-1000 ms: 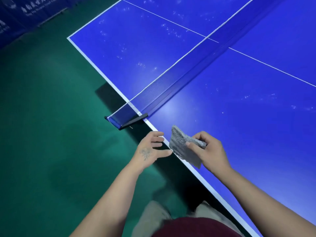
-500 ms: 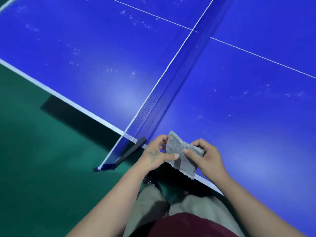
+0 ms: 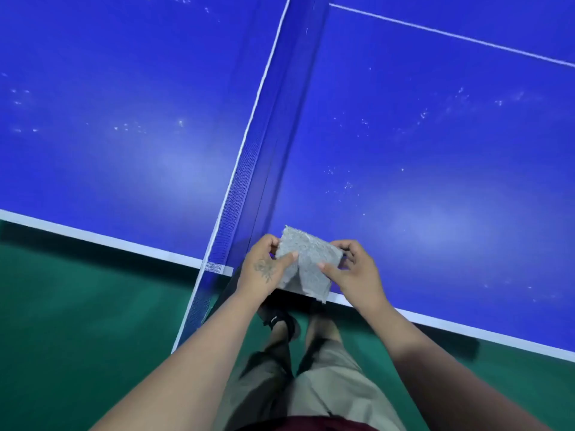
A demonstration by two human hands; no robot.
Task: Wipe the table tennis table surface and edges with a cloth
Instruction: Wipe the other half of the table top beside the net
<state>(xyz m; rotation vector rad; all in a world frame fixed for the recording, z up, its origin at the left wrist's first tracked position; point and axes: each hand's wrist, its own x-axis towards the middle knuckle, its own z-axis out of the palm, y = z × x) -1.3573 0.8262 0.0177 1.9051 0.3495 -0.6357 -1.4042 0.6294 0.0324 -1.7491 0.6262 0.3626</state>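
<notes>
**Cloth held in both hands at table edge**

Grey cloth [image 3: 306, 264] was held above the near white edge of the blue table [image 3: 435, 169], just right of the net [image 3: 249, 157]. Left hand [image 3: 259, 269] pinched its left side, thumb on top; right hand [image 3: 354, 270] pinched the right side likewise. Pale specks dotted the surface. Green floor [image 3: 77, 306] lay below.

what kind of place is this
Most likely an indoor table tennis hall or sports room: a blue table tennis table with white lines, its net across the middle, and green sports flooring underneath.
</notes>
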